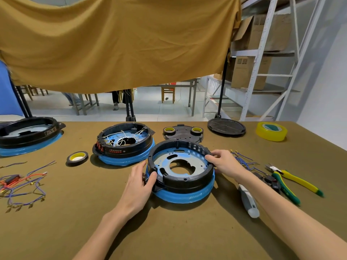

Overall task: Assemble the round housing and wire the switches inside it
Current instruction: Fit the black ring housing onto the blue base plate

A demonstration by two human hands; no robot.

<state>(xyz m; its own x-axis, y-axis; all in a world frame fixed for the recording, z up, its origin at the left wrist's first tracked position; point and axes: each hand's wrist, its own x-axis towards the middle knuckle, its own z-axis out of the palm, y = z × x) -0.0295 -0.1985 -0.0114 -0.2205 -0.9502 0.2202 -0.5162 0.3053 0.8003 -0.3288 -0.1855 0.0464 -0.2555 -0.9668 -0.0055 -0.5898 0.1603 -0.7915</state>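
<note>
Both hands clasp the round housing (180,167) mid-table, left hand (139,182) curled at its nine o'clock rim, right hand (224,162) at three; seemingly rigid, light plastic, best gripped by the rim.

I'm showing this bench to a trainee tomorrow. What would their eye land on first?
Probably the round black housing on its blue base at centre, gripped at its rim by the left hand and right hand. Behind it to the left sits a second housing already full of white wires, and above everything hangs a big mustard cloth.
</note>
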